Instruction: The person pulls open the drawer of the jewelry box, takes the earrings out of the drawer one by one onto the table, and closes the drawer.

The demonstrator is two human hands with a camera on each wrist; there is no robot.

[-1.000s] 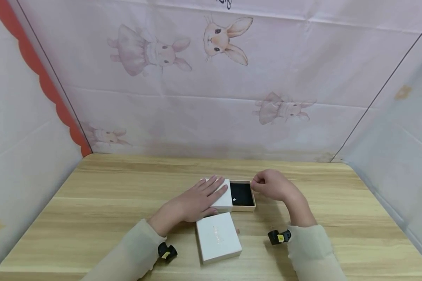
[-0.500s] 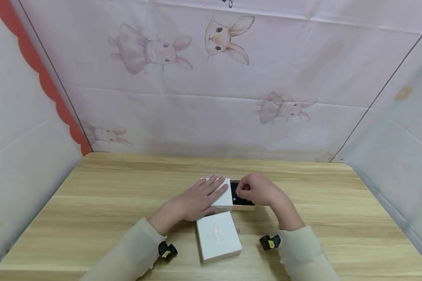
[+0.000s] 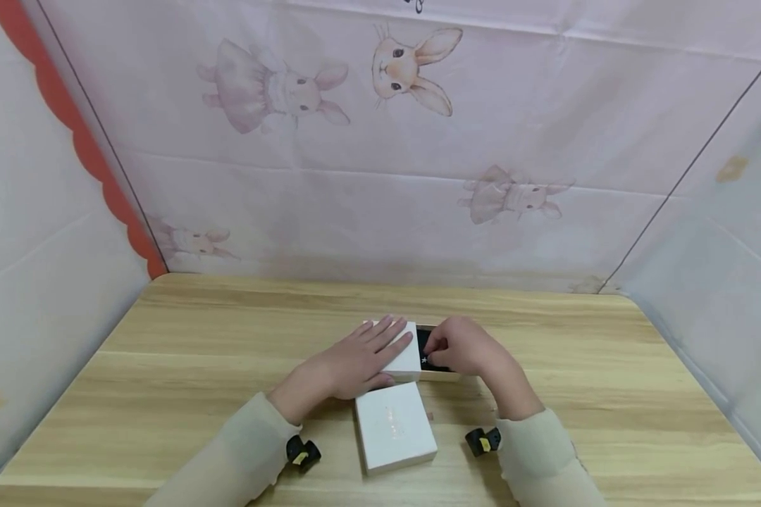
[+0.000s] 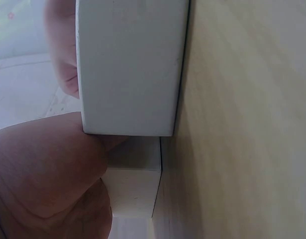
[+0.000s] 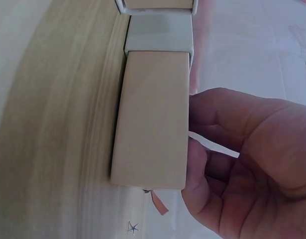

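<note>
A white sleeve box (image 3: 408, 360) lies toward the back of the table, its cream drawer (image 5: 153, 119) pulled out to the right. Inside the drawer is a black pad (image 3: 423, 341) bearing a small star-shaped piece (image 3: 424, 360). My left hand (image 3: 361, 362) rests flat across the sleeve, fingers spread. My right hand (image 3: 466, 348) reaches over the drawer's rim, fingers bent and fingertips at the pad beside the star. Whether they pinch anything is hidden by the hand and the drawer wall. A ribbon tab (image 5: 158, 203) hangs from the drawer's end.
A second white box (image 3: 396, 429) with faint gold lettering stands just in front of the sleeve box. To the right of the drawer, another small star-shaped piece (image 5: 133, 228) lies on the wooden table (image 3: 241, 317). Printed cloth walls (image 3: 355, 197) surround the table.
My right hand has moved left from the drawer's outer edge to over the black pad, then slightly down toward the star. The left hand and both boxes have stayed put.
</note>
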